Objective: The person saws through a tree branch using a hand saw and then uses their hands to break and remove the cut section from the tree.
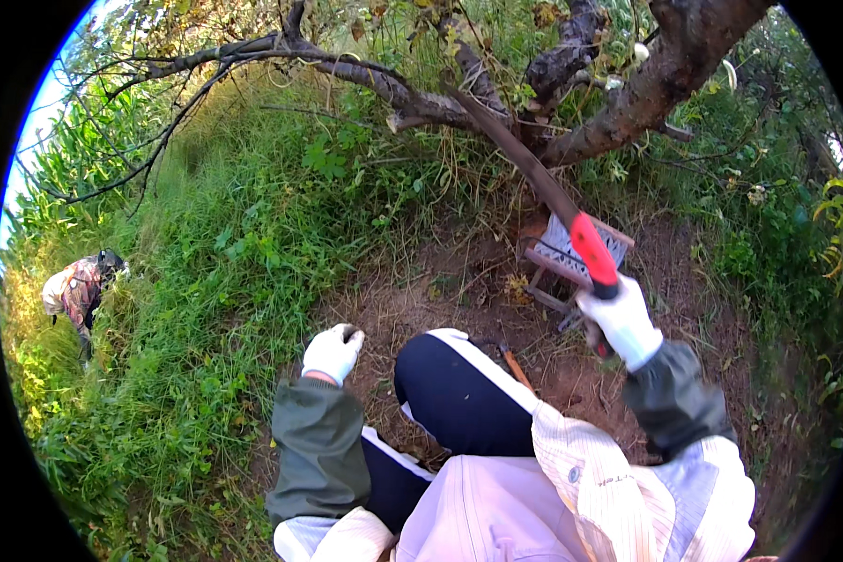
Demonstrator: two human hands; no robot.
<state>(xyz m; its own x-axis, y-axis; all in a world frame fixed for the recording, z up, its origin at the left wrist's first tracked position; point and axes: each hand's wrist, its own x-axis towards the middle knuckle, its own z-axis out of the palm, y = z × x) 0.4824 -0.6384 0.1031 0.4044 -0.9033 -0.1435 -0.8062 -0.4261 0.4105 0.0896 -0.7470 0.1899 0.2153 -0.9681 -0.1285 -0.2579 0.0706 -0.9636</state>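
A curved pruning saw with a red plastic handle and a dark narrow blade (pixel 543 187) is gripped by the right hand (pixel 620 321), which is covered by a white work glove and is closed firmly around the lower end of the handle. The blade is extended up and away from the right hand, and its far end is laid against a dark, rough-barked tree branch (pixel 412 98) where several limbs are joined. A thicker rough brown trunk limb (pixel 656 80) is positioned above the right hand, just beside the blade.

The left hand (pixel 332 351), also in a white work glove, is held as a loose fist with the fingers curled; nothing is seen to be held in it. It is placed near the bent knee in dark trousers with a white side stripe (pixel 459 393), over the bare brown soil (pixel 421 290).

A small wooden-framed stool with a woven grey seat (pixel 557 253) is set on the soil just behind the right hand, partly hidden by the saw handle. Dense green grass (pixel 206 281) is spread beyond the left hand, and a second person in patterned clothing (pixel 77 290) is bent over in it, well apart from both hands.
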